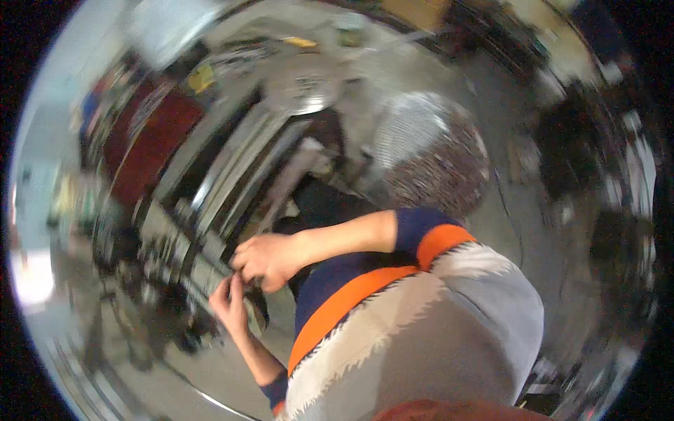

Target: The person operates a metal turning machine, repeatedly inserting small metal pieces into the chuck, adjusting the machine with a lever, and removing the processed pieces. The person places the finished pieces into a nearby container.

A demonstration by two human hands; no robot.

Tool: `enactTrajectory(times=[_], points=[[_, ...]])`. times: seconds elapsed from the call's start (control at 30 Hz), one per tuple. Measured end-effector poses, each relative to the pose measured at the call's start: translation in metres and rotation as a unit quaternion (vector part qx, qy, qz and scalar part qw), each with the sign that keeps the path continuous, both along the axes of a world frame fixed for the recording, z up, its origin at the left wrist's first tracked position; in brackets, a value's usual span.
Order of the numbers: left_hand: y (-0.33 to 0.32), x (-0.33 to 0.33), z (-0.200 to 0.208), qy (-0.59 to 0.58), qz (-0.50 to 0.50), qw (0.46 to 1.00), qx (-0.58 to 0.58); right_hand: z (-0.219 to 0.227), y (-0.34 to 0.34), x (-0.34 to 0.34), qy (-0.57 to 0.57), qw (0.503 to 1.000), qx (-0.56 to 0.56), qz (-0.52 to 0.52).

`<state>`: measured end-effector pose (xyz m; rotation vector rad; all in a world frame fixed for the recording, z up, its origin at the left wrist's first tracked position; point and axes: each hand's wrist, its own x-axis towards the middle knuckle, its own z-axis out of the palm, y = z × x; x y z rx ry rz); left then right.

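My left hand [229,304] is raised at the left, with its fingertips pinched together. Just above and to the right, my right hand [269,259] has curled fingers that come down close to the left fingertips. Whatever lies between the two hands, if anything, is too small and blurred to name. Both hands are over the near end of a grey metal machine [242,165] with long parallel rails, which looks like a lathe. Beneath the hands, a dark curved piece [260,309] shows partly.
A shiny round metal disc [307,105] sits at the machine's far end. Right of it stands a wide round container [414,126] with many small dark pieces. A dark red panel [151,140] lies to the left. A thin cable [505,200] runs along the floor at right.
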<state>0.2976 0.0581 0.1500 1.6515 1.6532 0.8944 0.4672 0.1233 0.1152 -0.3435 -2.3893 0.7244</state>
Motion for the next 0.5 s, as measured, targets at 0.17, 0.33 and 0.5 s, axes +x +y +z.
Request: enactTrajectory(times=[0.17, 0.33, 0.5], points=[[-0.005, -0.022, 0.011, 0.053, -0.008, 0.998, 0.019, 0.015, 0.011, -0.009, 0.029, 0.996, -0.002, 0.084], [-0.024, -0.048, 0.016, -0.014, 0.009, 0.998, 0.055, 0.044, 0.022, -0.046, -0.011, 0.982, -0.011, 0.188], [-0.057, -0.098, 0.018, 0.040, 0.071, 0.997, 0.014, 0.048, 0.044, -0.103, -0.074, 0.977, 0.095, 0.176]])
